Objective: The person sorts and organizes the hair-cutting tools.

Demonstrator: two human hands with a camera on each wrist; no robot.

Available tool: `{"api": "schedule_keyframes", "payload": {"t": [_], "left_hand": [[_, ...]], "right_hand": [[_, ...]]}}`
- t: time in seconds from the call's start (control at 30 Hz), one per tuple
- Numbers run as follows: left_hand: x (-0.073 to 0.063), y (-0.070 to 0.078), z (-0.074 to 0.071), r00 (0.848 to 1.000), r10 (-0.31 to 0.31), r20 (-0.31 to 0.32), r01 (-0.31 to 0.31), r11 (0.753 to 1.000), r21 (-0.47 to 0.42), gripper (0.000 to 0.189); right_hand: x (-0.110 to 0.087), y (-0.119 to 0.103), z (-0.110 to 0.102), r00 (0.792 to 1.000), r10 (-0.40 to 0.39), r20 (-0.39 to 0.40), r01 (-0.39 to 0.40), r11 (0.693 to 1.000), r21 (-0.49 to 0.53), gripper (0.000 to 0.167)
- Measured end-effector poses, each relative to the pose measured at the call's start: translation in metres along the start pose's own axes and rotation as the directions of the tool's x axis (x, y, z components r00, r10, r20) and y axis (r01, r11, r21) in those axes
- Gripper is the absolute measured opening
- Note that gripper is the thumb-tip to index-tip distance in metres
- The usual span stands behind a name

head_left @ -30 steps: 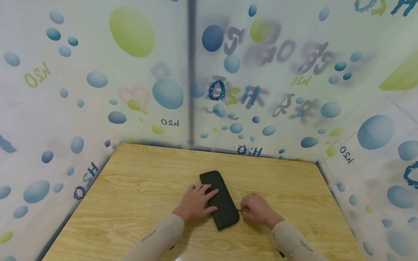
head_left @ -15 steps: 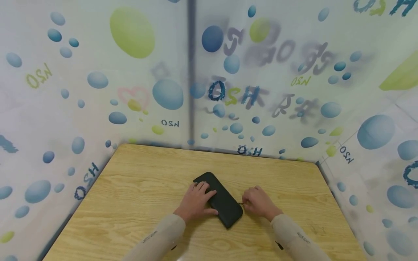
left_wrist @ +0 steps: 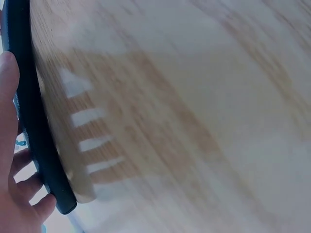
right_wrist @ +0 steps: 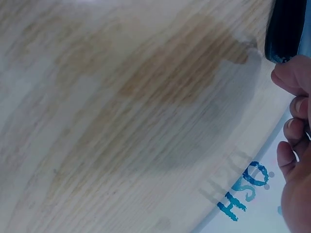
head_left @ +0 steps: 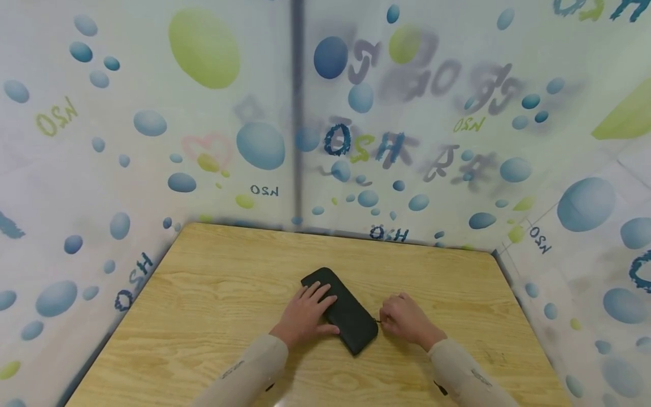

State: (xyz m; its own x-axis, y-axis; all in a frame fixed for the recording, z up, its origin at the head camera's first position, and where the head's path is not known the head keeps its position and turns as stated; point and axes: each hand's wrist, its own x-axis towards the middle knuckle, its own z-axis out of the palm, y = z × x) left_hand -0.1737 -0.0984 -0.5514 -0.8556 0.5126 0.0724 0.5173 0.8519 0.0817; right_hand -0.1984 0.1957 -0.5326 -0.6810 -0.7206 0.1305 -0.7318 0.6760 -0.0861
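Observation:
A slim black zip-around wallet lies slanted on the wooden table. My left hand rests on its left side with the fingers spread across the top and the thumb at the near left edge. At the wallet's right edge, my right hand pinches the small dark zipper pull between thumb and curled fingers. The left wrist view catches the wallet's long side beside the thumb. In the right wrist view, the wallet's end meets the thumb tip, and the fingers hide the pull.
The light wood table reaches back to a white curtain printed with blue and green drops and lettering. More printed sheeting stands along the left and right sides. Both forearms wear beige sleeves.
The wallet has turned, its far end swinging left and its near end right. My right hand has shifted slightly right with the pull, and the left fingers have straightened on the wallet.

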Motion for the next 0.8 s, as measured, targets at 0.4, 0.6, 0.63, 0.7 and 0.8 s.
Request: {"api": "schedule_keyframes", "payload": {"t": [0.4, 0.6, 0.63, 0.7, 0.8], "left_hand": [[0.002, 0.002, -0.002, 0.998, -0.025, 0.052, 0.026, 1.000, -0.016, 0.080], [0.002, 0.002, -0.002, 0.998, -0.025, 0.053, 0.026, 1.000, -0.016, 0.080], [0.002, 0.002, -0.002, 0.998, -0.025, 0.055, 0.026, 1.000, -0.014, 0.080], [0.001, 0.002, -0.002, 0.998, -0.026, 0.060, 0.027, 1.000, -0.013, 0.080], [0.001, 0.002, -0.002, 0.997, -0.031, 0.068, 0.032, 0.999, -0.016, 0.080]], "right_hand": [[-0.010, -0.005, -0.001, 1.000, -0.012, 0.016, 0.011, 0.999, 0.051, 0.018], [-0.012, -0.008, -0.001, 0.999, -0.028, 0.037, 0.024, 0.996, 0.085, 0.017], [-0.012, -0.009, -0.001, 0.999, -0.028, 0.041, 0.024, 0.996, 0.089, 0.017], [-0.013, -0.011, -0.002, 0.998, -0.030, 0.054, 0.024, 0.995, 0.097, 0.017], [-0.013, -0.013, -0.004, 0.997, -0.031, 0.074, 0.024, 0.995, 0.102, 0.016]]}}
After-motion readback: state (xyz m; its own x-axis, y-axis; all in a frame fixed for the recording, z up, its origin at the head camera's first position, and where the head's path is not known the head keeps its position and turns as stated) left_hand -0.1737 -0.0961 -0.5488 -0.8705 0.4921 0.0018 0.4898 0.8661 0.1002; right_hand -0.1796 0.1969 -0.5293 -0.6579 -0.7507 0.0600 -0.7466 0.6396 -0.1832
